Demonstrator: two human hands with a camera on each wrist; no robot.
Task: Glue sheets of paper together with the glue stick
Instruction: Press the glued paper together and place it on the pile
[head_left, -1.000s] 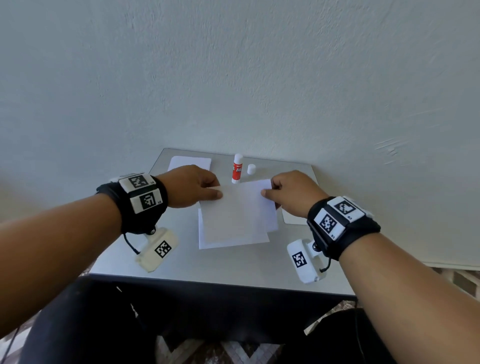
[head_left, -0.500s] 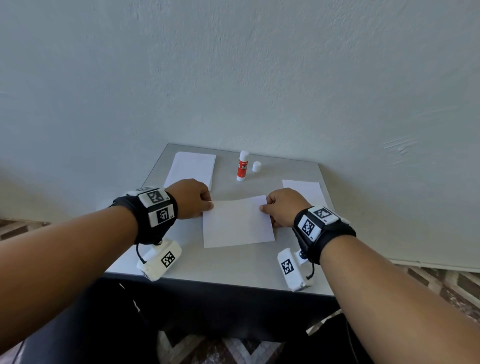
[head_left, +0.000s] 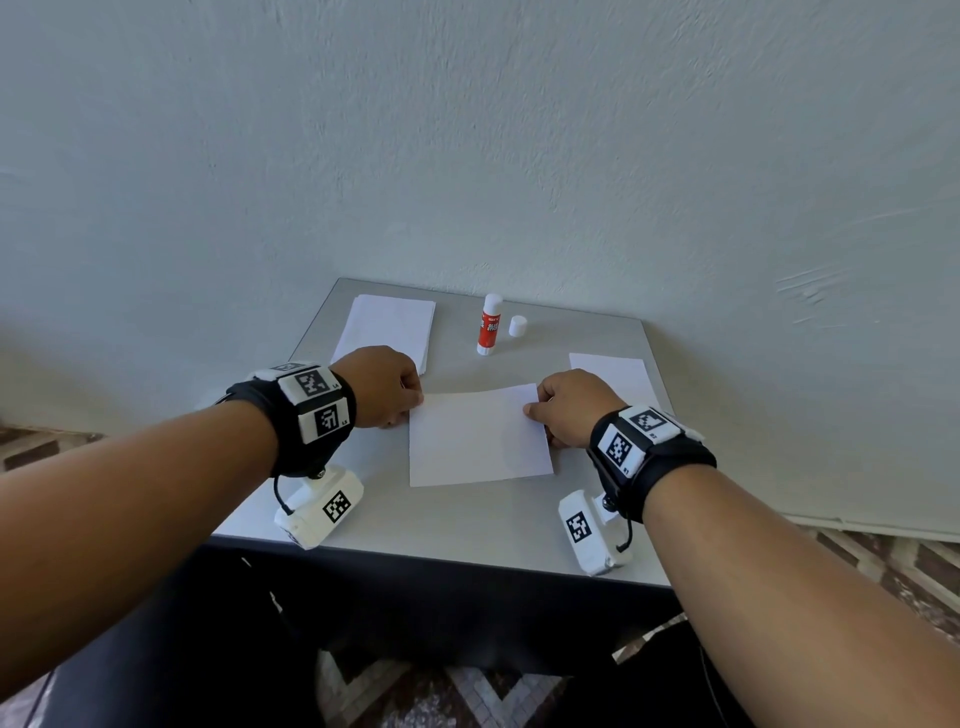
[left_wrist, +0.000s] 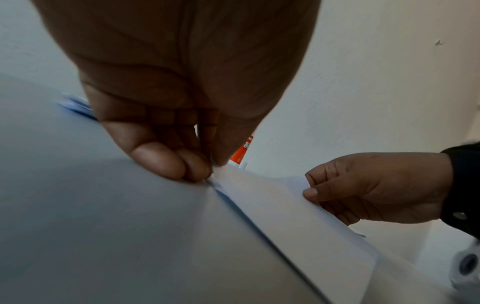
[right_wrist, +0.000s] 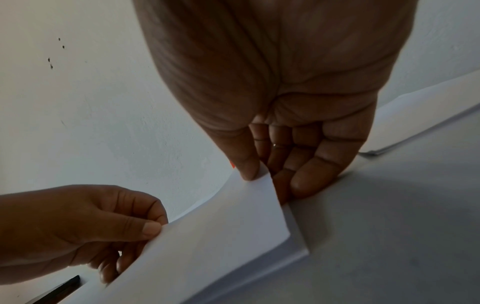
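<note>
A white sheet of paper (head_left: 478, 436) lies over a second sheet at the middle of the grey table (head_left: 467, 525). My left hand (head_left: 387, 387) pinches the upper sheet's far left corner, and the left wrist view shows thumb and fingers (left_wrist: 166, 162) closed on that corner of the sheet (left_wrist: 272, 197). My right hand (head_left: 566, 405) pinches the far right corner, thumb on top in the right wrist view, where the sheet (right_wrist: 221, 230) bows up off the lower sheet (right_wrist: 296, 236). The uncapped red glue stick (head_left: 489, 325) stands behind, its white cap (head_left: 518, 326) beside it.
A stack of white sheets (head_left: 387, 327) lies at the table's far left. One more sheet (head_left: 613, 371) lies at the far right, behind my right hand. The wall rises right behind the table's back edge. The table's front edge is near my wrists.
Both hands drew the upper sheet toward me and lowered it until it lines up over the lower sheet. The camera view pulled back, showing more of the table.
</note>
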